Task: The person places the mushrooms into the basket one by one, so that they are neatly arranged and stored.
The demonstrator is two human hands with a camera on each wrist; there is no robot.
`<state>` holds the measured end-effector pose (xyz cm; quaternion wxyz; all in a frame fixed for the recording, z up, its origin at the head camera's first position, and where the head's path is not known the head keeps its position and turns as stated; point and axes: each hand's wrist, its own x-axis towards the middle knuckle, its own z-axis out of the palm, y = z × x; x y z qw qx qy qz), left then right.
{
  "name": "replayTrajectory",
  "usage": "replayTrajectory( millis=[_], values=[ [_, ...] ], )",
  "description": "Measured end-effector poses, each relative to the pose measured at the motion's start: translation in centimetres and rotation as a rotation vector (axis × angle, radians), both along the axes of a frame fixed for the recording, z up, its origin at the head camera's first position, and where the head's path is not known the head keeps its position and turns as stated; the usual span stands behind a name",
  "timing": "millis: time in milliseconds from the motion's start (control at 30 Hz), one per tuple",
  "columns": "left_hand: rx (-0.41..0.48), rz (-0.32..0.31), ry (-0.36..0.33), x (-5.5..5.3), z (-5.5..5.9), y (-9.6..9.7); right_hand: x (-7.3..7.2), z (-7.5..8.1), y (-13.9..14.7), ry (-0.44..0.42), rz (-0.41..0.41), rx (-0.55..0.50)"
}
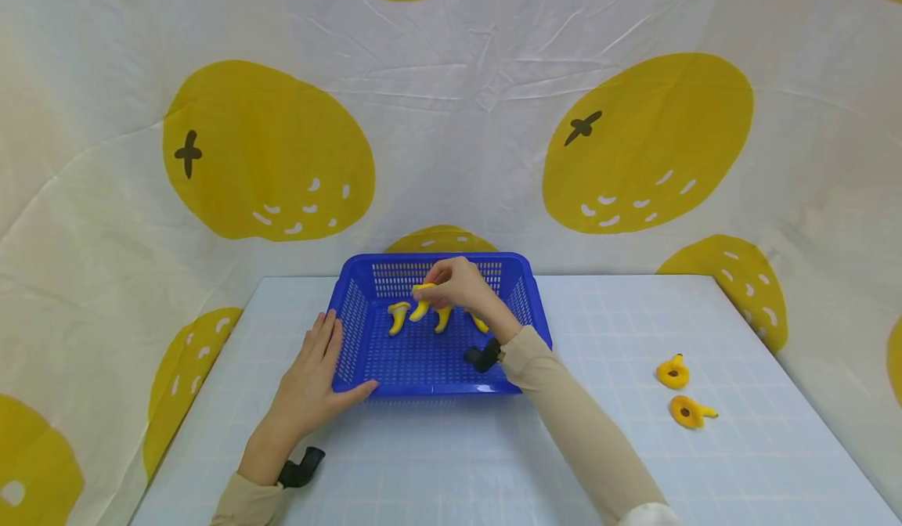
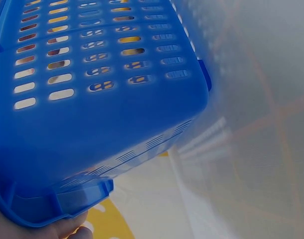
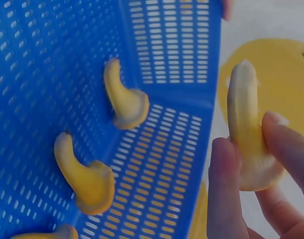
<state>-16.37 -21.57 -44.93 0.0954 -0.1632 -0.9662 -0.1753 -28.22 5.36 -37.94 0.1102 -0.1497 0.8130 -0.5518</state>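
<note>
My right hand (image 1: 465, 285) pinches a yellow banana-shaped piece (image 1: 420, 310) between thumb and fingers, above the blue basket (image 1: 430, 390). In the right wrist view, this piece (image 3: 245, 104) stands with its narrow tip up and its flared round base down among the fingers. Three similar pieces lie in the basket: one on the left (image 1: 398, 319), another near the middle (image 1: 442, 321), and a third (image 1: 481, 323) partly behind my right wrist. My left hand (image 1: 310, 377) rests on the basket's near left corner, fingers straight along the side rim, thumb on the front rim.
Two more yellow pieces, one farther back (image 1: 672, 372) and one nearer (image 1: 691, 412), lie on the table to the right, each with a round, dark-centred base showing. A white cloth (image 1: 458, 150) with big yellow fruit prints hangs behind the pale checked table (image 1: 437, 471).
</note>
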Motion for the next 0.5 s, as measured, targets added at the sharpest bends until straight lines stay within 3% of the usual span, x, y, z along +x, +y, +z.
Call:
replayTrajectory(
  millis=[167, 500],
  values=[
    [-0.001, -0.002, 0.005, -0.1, 0.0, 0.0, -0.5, -1.0, -0.8, -0.03, 0.036, 0.007],
    [-0.016, 0.009, -0.01, -0.1, 0.0, 0.0, 0.2, -1.9, -2.8, -0.094, 0.138, 0.052]
  ],
)
